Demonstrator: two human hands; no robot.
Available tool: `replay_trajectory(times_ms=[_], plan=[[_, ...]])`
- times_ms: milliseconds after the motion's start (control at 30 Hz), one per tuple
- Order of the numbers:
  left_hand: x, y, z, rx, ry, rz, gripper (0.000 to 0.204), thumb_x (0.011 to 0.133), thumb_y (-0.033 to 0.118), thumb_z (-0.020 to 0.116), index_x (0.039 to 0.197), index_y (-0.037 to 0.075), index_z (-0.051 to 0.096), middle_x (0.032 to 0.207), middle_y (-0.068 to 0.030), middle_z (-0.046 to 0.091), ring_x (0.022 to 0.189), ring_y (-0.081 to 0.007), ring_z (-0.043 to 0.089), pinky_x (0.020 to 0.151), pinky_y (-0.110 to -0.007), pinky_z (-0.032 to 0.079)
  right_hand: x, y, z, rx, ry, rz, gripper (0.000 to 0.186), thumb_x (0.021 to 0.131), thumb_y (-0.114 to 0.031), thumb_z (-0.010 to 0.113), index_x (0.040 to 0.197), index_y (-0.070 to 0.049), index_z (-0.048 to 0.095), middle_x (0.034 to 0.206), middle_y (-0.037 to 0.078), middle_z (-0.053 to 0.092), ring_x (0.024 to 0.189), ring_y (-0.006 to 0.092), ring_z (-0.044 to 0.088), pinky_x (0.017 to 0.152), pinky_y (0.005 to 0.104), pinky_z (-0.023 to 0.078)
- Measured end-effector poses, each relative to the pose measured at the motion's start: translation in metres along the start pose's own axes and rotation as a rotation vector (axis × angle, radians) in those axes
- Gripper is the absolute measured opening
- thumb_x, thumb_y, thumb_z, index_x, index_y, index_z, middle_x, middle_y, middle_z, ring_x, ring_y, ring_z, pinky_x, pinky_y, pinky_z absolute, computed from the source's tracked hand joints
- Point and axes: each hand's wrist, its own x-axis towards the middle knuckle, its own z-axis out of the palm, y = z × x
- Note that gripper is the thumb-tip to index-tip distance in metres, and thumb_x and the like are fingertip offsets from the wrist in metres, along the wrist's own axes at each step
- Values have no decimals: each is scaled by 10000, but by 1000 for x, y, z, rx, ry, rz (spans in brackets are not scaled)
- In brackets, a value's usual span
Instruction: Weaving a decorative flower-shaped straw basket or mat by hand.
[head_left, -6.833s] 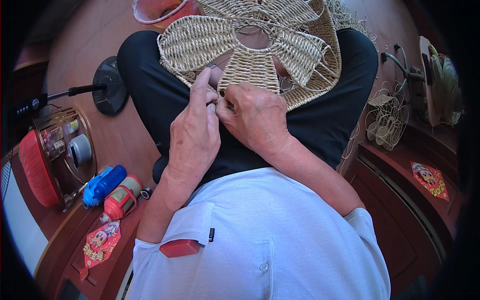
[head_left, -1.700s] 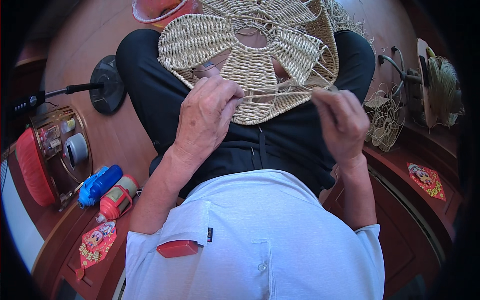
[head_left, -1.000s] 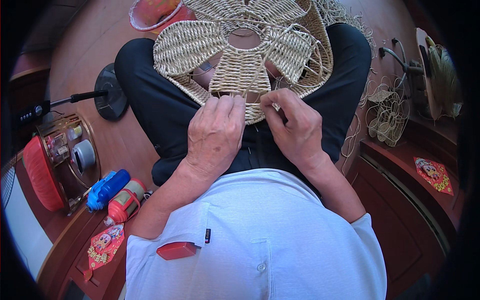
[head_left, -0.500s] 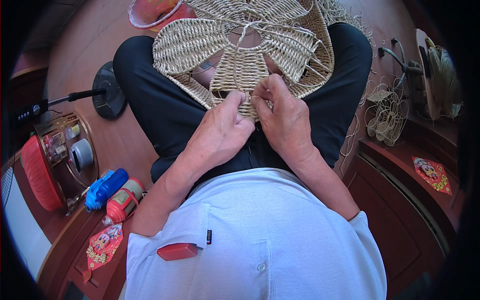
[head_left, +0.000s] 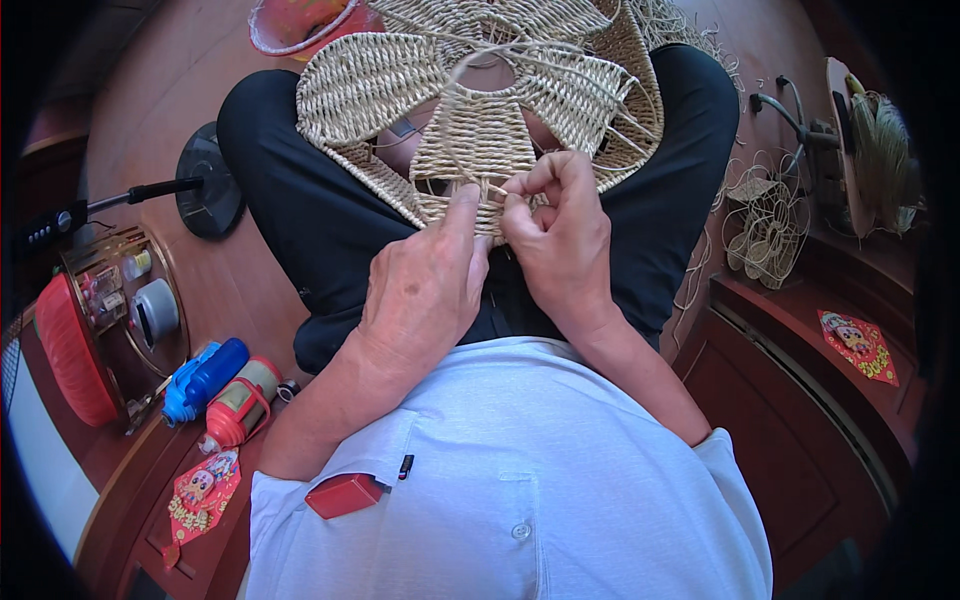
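Across my lap rests a woven straw basket (head_left: 375, 85) with petal-shaped panels around a round opening. My left hand (head_left: 420, 290) grips its near edge, thumb on top and the other fingers partly hidden beneath. Just to the right, my right hand (head_left: 562, 235) pinches a thin straw cord between thumb and forefinger, close against the weave. A long strand of cord (head_left: 447, 100) arches over the opening and runs down the front panel toward my hands. Narrow gaps show between the panels, and loose strands stick out at the basket's right side.
A red bucket (head_left: 290, 25) stands beyond my left knee. On the left are a black stand base (head_left: 210, 180), a small rack (head_left: 125, 290), a blue bottle (head_left: 218, 368) and a red flask (head_left: 240, 405). Loose straw (head_left: 690, 35) and a wire frame (head_left: 768, 230) lie on the right.
My left hand has turned flatter, its thumb now pointing up along the edge. My right hand has shifted slightly with its pinch, and the arching strand has swung left.
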Motion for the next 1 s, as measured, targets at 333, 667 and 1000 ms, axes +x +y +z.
replay_trajectory(times_ms=[333, 667, 1000], plan=[[22, 0, 8, -81, 200, 180, 166, 1035, 80, 761, 1198, 62, 737, 1024, -151, 742, 881, -364, 765, 765, -449, 602, 11, 5, -50, 896, -363, 535, 183, 1002, -25, 648, 1133, -81, 533, 895, 1, 624, 591, 39, 438, 491, 225, 311], [44, 8, 27, -15, 210, 226, 118, 1051, 194, 772, 1054, 77, 789, 957, -118, 748, 874, -347, 774, 761, -445, 602, 23, 21, -125, 720, -65, 367, 95, 1106, -35, 542, 1179, -97, 543, 914, 53, 645, 597, 26, 432, 508, 188, 333], [53, 18, 33, 17, 202, 166, 241, 998, 266, 779, 880, 71, 701, 835, -130, 739, 808, -361, 766, 725, -496, 582, 19, -2, -128, -459, 364, -240, 144, 1034, 14, 766, 1156, -47, 811, 1067, 52, 770, 821, 112, 655, 731, 294, 533]])
